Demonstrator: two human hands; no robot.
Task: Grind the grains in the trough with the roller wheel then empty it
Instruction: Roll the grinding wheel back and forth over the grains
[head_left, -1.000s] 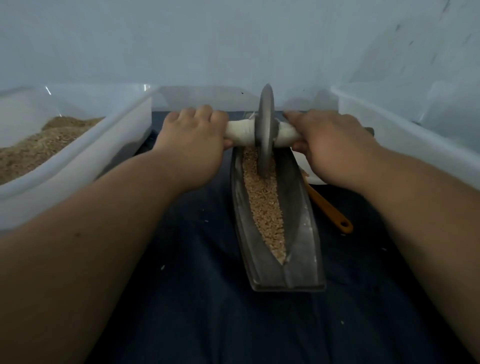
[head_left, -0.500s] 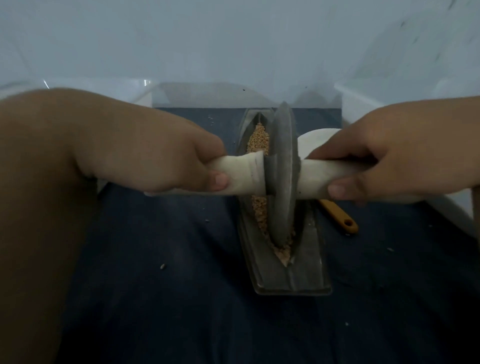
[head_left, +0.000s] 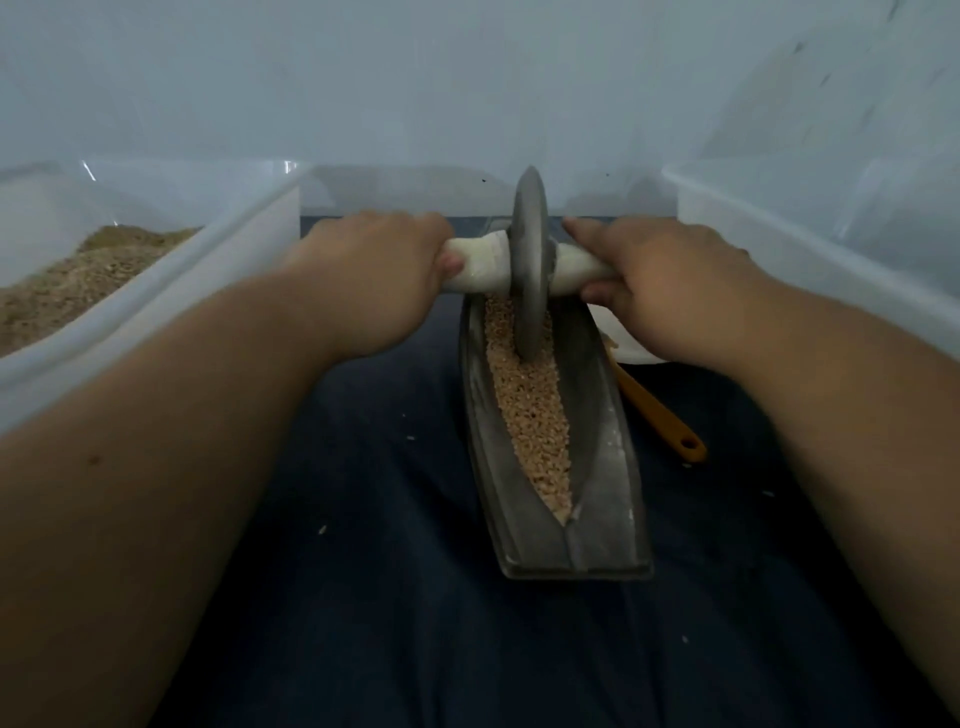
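One bin left of the trough: a translucent left bin (head_left: 156, 312) is sitting well apart from the trough (head_left: 597, 441) and is holding a heap of brown meal (head_left: 78, 280).
Left hand: the left hand (head_left: 374, 280) is curling round the white handle (head_left: 480, 265) just left of the trough's far end; its grip is closing fully on that stub.
Roller wheel: the roller wheel (head_left: 530, 260) is standing upright on edge at the trough's far end, its lower rim sinking into the grains.
Trough axis: the long axis is running straight from the person outward, and the handle is crossing it at a right angle.
Grains: the grains (head_left: 535, 415) are filling the groove from the wheel to the trough's near tip, so nearly all are lying on the person's side of the wheel; they are looking mostly whole.
Right hand: the right hand (head_left: 670, 291) is gripping the handle's other stub just right of the trough's far end, level with the left.
Right of the trough: an orange-handled tool (head_left: 660, 415) is lying just beside the trough's right wall; a right bin (head_left: 779, 234) is standing further out, its contents hidden.
Coming move: judging by this, a straight pull along the axis toward the near tip, neither hand being nearer, so both are sharing it evenly.
Stage: grinding is probably under way; emptying is not yet starting.
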